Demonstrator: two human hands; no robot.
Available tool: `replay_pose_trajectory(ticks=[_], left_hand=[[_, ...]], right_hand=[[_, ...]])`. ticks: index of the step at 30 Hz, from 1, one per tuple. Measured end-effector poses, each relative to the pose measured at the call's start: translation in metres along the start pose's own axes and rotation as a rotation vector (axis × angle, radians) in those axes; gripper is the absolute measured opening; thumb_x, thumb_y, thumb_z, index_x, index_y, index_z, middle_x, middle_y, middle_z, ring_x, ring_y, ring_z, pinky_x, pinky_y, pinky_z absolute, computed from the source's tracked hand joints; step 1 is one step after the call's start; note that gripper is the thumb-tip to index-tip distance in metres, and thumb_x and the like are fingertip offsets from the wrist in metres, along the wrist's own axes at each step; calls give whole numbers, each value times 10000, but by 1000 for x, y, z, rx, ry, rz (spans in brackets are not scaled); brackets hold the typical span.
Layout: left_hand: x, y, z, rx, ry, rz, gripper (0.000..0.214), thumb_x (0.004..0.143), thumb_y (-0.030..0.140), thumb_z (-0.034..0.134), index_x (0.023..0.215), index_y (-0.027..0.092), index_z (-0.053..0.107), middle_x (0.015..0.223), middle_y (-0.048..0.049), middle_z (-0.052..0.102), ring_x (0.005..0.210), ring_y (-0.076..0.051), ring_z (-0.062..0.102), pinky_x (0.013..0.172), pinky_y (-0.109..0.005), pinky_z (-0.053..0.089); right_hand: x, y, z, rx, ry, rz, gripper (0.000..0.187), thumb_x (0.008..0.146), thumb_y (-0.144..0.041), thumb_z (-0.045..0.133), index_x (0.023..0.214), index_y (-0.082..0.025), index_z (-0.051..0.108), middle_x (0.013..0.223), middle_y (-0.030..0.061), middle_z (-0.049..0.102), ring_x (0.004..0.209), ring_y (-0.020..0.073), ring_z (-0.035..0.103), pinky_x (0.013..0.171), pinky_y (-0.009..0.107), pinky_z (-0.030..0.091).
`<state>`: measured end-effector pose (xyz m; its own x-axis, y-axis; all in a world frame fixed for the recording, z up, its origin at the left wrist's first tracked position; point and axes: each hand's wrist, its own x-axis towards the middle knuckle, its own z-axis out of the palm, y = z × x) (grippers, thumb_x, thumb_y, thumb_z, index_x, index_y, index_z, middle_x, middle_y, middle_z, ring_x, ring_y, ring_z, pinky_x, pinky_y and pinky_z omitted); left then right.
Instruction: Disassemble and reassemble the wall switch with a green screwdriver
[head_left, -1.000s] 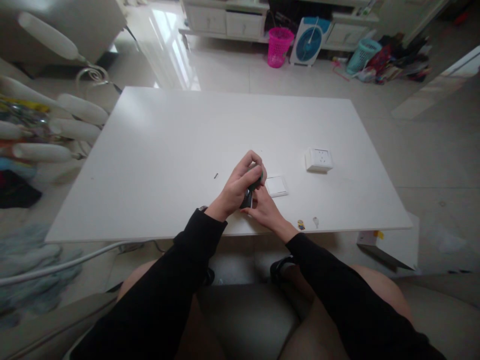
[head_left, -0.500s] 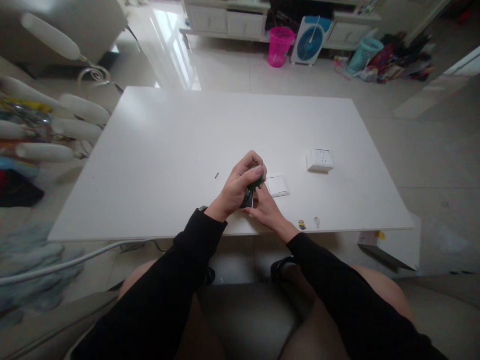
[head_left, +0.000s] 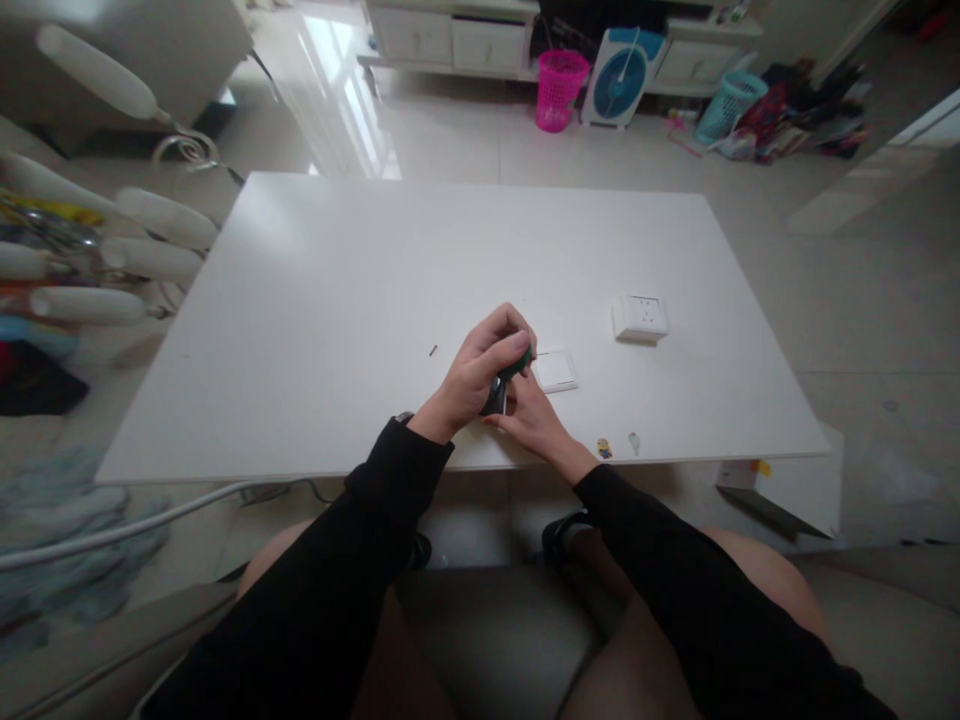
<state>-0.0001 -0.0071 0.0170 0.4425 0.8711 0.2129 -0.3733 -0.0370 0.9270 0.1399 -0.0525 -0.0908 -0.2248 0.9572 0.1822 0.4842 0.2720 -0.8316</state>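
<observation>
My left hand (head_left: 491,355) is closed around a green-handled screwdriver (head_left: 517,364), whose shaft is mostly hidden. The tool points down at a dark-backed piece with a white edge (head_left: 495,399), apparently a wall switch or socket. My right hand (head_left: 529,412) grips that piece from the right, near the table's front edge, and its front face is hidden. Just right of the hands a white switch panel (head_left: 556,371) lies flat. A small screw (head_left: 433,351) rests on the table to the left of my left hand.
A white socket box (head_left: 640,318) stands at the right of the white table (head_left: 337,300). Two small stickers or charms, one a yellow figure (head_left: 604,448), lie by the front edge. Beyond are a pink basket (head_left: 561,92), a blue fan (head_left: 622,78) and lamp arms (head_left: 161,215) at left.
My left hand has turned very slightly around the green handle, which shows a little differently. My right hand keeps its hold, and the other things stay in place.
</observation>
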Motion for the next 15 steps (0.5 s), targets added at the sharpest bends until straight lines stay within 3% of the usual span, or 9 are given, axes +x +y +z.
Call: replay_pose_trajectory(ticks=[4,8,12,15], left_hand=[[2,4,-2,83,-14,-51,493,915,665,583,807,187,628,772,-27,570,705,-148,534,658,-299,434],[1,3,0,7,36,-77,607,952,788,383,853,215,558,667,9,526,590,-135,491,607,-299,417],[0,-2,1,-25,49,-3,518,913,751,545,912,234,504,692,38,533,587,-113,478,607,-270,410],[1,-3,-2,10,31,25,484,915,682,607,851,204,562,761,3,583,645,-113,522,627,-269,428]], right_hand=[[1,-2,-1,5,2,-13,767,733,-229,869,1402,-222,494,1372,135,538,1386,350,469,1205,560,391],[0,-2,-2,7,-4,-29,721,743,-211,858,1375,-223,510,1342,129,553,1331,336,507,1163,543,439],[-1,0,-1,4,7,-53,718,739,-197,862,1362,-215,505,1333,127,553,1295,323,526,1140,541,459],[0,2,0,5,10,-52,778,733,-206,869,1407,-222,481,1366,131,541,1329,332,504,1175,565,419]])
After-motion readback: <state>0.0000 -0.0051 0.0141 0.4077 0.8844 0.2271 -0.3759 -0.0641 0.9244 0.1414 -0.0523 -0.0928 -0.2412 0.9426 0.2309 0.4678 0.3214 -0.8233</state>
